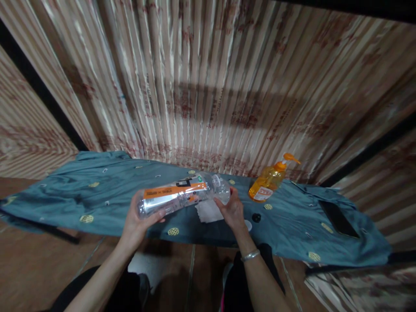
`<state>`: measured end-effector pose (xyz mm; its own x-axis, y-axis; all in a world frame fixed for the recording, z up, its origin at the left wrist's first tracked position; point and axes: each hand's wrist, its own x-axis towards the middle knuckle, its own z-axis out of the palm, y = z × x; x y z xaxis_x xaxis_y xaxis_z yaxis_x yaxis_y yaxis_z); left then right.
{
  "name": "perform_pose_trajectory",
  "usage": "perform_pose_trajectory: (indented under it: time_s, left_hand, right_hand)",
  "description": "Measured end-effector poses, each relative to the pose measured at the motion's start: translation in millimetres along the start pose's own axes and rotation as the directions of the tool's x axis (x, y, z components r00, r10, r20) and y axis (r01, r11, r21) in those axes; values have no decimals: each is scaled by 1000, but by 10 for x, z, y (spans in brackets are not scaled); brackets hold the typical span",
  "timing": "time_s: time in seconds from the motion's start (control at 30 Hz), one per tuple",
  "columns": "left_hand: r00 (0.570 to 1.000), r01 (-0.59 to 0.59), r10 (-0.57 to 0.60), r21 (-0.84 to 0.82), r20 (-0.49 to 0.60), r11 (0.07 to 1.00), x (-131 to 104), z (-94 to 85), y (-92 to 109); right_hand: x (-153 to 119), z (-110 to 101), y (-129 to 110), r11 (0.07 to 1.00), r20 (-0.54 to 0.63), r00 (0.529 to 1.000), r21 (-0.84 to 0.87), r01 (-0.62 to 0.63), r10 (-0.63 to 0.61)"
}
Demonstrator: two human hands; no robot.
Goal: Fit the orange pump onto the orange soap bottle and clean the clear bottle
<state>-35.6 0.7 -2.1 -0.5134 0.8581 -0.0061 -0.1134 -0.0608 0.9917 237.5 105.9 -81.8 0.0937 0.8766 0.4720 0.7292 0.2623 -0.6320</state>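
A large clear plastic bottle [175, 195] with an orange and silver label lies tilted in front of me, its far end raised to the right. My left hand [139, 221] is wrapped round its base end. At the other end, my right hand [232, 210] grips a small clear plastic piece [222, 187], possibly a cup or the bottle's top part; I cannot tell whether it is joined to the bottle. Beneath them a white paper tissue [209, 212] rests on the teal cloth [117, 208].
A pump bottle [268, 182] of orange liquid stands right of my hands. Near it are a small black cap [256, 217] and a white round piece [248, 225]. A dark phone [338, 219] lies farther right. Patterned curtains [201, 86] hang behind, with black frame bars at the sides.
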Motion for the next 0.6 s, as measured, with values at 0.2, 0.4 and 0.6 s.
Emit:
perform_pose_trajectory:
  time_s: [0.2,0.4,0.6]
  left_hand:
    - [999,-23,24,30,-22,999,5,-25,-47]
    - [999,-46,47,42,-24,998,-28,22,31]
    - [999,-43,44,26,-32,999,-71,122,137]
  right_hand:
    - [10,82,37,997,-23,997,12,79,-79]
    - [3,97,59,999,-18,999,-3,34,-35]
    - [6,62,58,999,-15,999,1,32,-32]
